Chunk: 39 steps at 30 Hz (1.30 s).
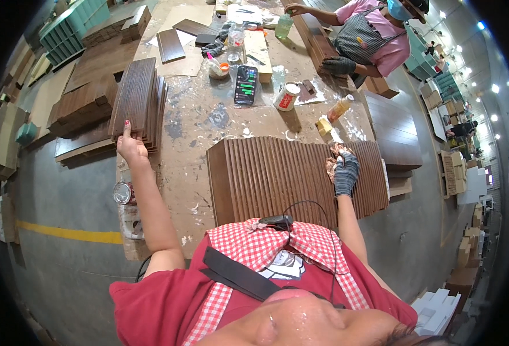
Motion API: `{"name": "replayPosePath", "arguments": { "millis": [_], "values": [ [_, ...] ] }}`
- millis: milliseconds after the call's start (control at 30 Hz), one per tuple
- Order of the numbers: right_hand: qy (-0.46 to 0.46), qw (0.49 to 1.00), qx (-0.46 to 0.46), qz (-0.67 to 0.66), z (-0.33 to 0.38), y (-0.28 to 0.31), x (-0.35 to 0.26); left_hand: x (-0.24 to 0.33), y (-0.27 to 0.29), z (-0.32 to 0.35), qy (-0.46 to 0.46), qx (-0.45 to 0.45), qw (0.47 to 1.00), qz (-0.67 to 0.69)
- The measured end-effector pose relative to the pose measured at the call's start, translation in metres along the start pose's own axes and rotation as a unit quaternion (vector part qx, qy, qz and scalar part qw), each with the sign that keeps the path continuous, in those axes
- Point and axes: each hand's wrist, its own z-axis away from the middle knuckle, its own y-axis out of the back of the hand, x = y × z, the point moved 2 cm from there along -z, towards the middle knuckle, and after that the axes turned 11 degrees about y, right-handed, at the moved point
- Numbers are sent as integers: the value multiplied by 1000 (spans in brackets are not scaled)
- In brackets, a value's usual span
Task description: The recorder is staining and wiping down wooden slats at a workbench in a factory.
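Note:
My bare left hand is at the near end of a stack of dark brown wooden boards on the table's left side. One finger with a red nail lies on the top board, and the other fingers curl at its end. A grey striped glove covers my right hand, which is closed on a crumpled, brown-stained rag. The rag presses on the right part of a wide row of brown wooden strips laid side by side before me.
On the worktable stand a phone, a white-and-red can, a bottle of amber liquid and a yellow sponge block. An open tin sits at the left edge. Across, a co-worker handles long boards.

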Motion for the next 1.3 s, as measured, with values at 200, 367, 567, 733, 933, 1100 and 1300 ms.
{"name": "replayPosePath", "arguments": {
  "millis": [200,367,567,733,933,1100,1300],
  "values": [
    [6,1000,-3,17,4,5,-2,15,1,8,-77,-63,990,-98],
    [-26,999,5,28,-1,6,-9,34,3,36,-120,-70,961,-239],
    [-74,989,-41,-125,-10,14,-17,35,-11,49,-254,68,756,-600],
    [6,1000,3,17,-5,15,-14,23,-96,-46,-223,136,518,-815],
    [-18,999,22,13,1,5,-4,4,-159,-122,-178,141,470,-853],
    [-75,997,-26,3,4,12,-4,18,-170,-132,-91,156,493,-851],
    [-11,999,16,48,3,29,-18,30,-169,-125,-70,175,501,-845]
  ]
}}
